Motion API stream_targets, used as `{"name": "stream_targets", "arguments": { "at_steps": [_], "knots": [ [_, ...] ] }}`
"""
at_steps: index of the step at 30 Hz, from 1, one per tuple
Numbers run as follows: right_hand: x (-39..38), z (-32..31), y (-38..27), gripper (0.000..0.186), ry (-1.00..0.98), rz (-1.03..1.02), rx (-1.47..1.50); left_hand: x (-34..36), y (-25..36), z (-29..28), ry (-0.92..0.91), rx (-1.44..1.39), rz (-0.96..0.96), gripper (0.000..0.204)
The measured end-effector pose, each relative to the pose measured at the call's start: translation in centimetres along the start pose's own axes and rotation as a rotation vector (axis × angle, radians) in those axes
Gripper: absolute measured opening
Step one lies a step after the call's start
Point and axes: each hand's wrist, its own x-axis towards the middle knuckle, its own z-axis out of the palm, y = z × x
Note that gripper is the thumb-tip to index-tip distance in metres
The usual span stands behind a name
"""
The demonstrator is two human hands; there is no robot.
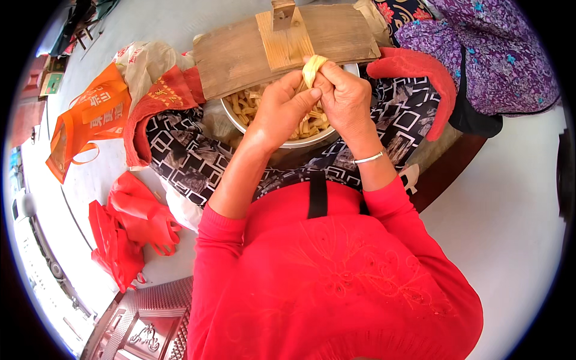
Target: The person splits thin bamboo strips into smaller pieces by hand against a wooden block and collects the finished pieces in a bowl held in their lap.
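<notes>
Both hands meet over the near edge of a wooden board [234, 51]. Between them is a pale yellow folded strip [312, 69], soft and leaf-like; its exact kind I cannot make out. My left hand [283, 108] pinches its lower end with thumb and fingers. The fingers of my right hand [347, 96], with a silver bangle [368, 158] on the wrist, are closed on its other side. Beneath my hands stands a round metal basin [294, 144] holding many similar yellowish pieces [245, 108]. The board covers its far part.
A wooden block [282, 15] stands upright on the board. Red padded cloth [414, 63] lies over my patterned lap on both sides. An orange bag [90, 123] and red bags [133, 219] are at the left. Purple floral fabric [486, 54] is at the far right.
</notes>
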Motion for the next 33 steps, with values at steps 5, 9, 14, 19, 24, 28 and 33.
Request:
{"name": "stream_targets", "arguments": {
  "at_steps": [5,9,14,19,24,28,33],
  "knots": [
    [-1.0,0.7,1.6,0.014,-0.068,-0.019,-0.024,-0.3,-2.7,-2.2,0.027,0.342,0.003,0.013],
    [-3.0,2.0,4.1,0.024,-0.285,0.178,0.191,-1.9,-2.5,-1.5,0.259,1.317,0.476,0.01],
    [-4.2,2.4,4.2,0.025,-0.42,0.797,1.061,-2.0,-3.1,-1.2,0.238,1.142,0.621,0.028],
    [-4.0,2.2,4.0,0.012,-0.474,0.752,1.25,-2.6,-1.0,-0.7,0.135,0.886,0.468,0.028],
    [-3.3,2.5,2.0,0.007,-0.109,0.06,0.382,-1.8,-0.9,0.2,0.252,0.839,0.246,0.02],
    [-3.3,2.0,1.4,0.007,-0.023,0.056,0.381,-0.7,-3.3,-0.5,0.317,0.611,0.083,0.026],
    [-2.1,2.3,2.8,0.007,0.066,0.109,0.438,-3.1,-4.3,0.1,0.281,0.064,-0.174,0.028]
  ]
}}
